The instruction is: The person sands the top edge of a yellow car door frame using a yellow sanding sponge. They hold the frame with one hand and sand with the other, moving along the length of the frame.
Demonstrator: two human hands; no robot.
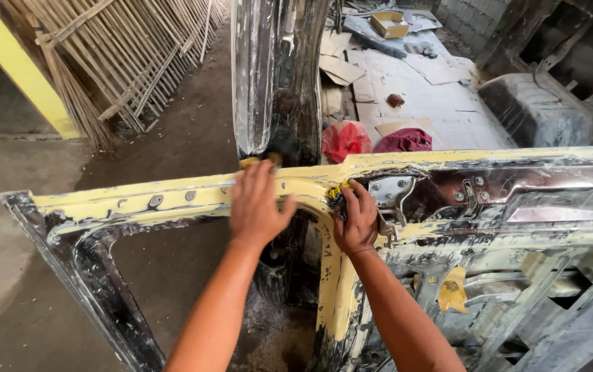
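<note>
left hand [258,207] presses flat on the yellow car door frame [172,196], gripping nothing; right hand [356,219] clenches a small yellow pad [338,192] beside the latch [391,193]. rubbing here likely wants firm, even strokes.

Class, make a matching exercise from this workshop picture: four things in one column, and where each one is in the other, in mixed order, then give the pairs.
Things
1. left hand
2. right hand
3. red bag
4. bamboo poles

Places
A. on the floor beyond the door frame
B. stacked at the upper left
C. flat on the yellow top edge of the frame
D. beside the metal latch

Pairs: 1-C, 2-D, 3-A, 4-B

The door frame is yellow with black showing through; the latch is bare metal.
</note>
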